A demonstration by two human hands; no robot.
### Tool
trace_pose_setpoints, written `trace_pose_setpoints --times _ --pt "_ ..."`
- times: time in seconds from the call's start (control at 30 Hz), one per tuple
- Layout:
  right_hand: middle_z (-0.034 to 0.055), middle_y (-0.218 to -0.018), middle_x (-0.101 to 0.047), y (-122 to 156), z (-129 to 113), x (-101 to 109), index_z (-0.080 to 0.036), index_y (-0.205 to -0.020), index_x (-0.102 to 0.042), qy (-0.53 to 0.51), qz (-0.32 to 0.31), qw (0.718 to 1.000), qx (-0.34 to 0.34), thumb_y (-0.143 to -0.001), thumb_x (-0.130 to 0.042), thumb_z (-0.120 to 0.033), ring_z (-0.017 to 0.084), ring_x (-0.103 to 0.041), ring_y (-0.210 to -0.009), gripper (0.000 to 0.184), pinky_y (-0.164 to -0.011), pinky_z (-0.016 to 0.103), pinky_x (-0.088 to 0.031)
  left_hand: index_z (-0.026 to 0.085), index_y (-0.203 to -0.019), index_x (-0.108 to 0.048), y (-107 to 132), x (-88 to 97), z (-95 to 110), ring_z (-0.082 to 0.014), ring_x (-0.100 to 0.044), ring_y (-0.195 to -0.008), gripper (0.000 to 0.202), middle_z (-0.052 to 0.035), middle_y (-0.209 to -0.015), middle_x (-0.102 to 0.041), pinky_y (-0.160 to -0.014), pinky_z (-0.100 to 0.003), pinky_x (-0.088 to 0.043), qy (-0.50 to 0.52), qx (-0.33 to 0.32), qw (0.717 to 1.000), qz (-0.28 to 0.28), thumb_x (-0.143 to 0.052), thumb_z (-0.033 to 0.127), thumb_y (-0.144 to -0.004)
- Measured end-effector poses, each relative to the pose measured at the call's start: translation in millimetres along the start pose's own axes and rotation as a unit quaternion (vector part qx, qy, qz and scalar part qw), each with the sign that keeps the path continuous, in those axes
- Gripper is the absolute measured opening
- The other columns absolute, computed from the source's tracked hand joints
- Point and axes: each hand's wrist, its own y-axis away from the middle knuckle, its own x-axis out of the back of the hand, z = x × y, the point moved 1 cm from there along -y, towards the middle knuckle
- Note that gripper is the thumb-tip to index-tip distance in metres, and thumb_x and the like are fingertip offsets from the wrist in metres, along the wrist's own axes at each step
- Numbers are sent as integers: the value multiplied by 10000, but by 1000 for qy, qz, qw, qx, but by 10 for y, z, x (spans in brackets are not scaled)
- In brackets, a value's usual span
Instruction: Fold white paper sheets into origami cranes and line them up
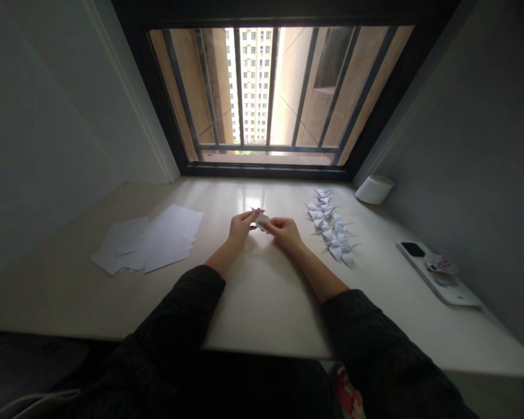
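A small piece of folded white paper (261,219) is held up between both hands, above the middle of the pale sill. My left hand (241,226) pinches its left side, where a thin point sticks up. On the other side, my right hand (283,231) grips the paper between thumb and fingers. The paper's lower part is partly covered by the fingers. To the right stand folded paper cranes (329,227), several of them packed in rows. Loose white paper sheets (170,235) lie overlapping on the left.
The pale sill (262,314) ends in a front edge close to my body. A phone (439,276) with a round attachment on its back lies at the right. A white cup-like object (374,190) rests near the right wall. A barred window (262,171) closes the back.
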Motion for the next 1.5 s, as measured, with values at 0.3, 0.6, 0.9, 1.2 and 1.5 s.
trace_pose_setpoints --times 0.3,0.6,0.9,1.2,1.5 --pt "29 -576 -638 -4 24 -2 -150 -608 -679 16 -4 1000 -6 -659 -658 -581 125 -523 -540 434 -521 237 -362 166 -908 -725 -47 59 -5 -175 -610 -806 435 -72 -849 -676 -659 -264 -451 32 -2 999 14 -688 520 -659" --pt "12 -508 -583 21 26 9 -156 -561 -654 40 13 999 -18 -661 -636 -605 123 -490 -516 460 -485 237 -324 175 -920 -715 -175 277 107 -161 -596 -837 487 -85 -908 -665 -655 -233 -458 32 -24 989 140 -627 592 -686" --pt "39 -574 -641 -6 31 25 -142 -628 -688 -13 36 999 -38 -660 -660 -576 120 -505 -517 437 -504 239 -350 168 -900 -730 -88 72 -13 -200 -636 -821 480 -93 -862 -703 -663 -276 -447 -33 -36 999 -9 -646 583 -675" --pt "-24 -463 -509 -3 66 6 -158 -480 -571 3 -2 1000 -21 -632 -671 -575 85 -403 -457 455 -466 232 -267 185 -883 -740 -82 100 -2 -171 -613 -794 414 -75 -878 -693 -660 -262 -422 -5 -29 999 28 -679 532 -665" --pt "4 -522 -580 5 31 -4 -155 -551 -628 29 -8 1000 -10 -674 -646 -568 106 -467 -500 431 -492 232 -317 156 -876 -739 -67 94 3 -160 -573 -762 466 -82 -819 -678 -614 -243 -413 -13 -33 995 97 -664 562 -661"
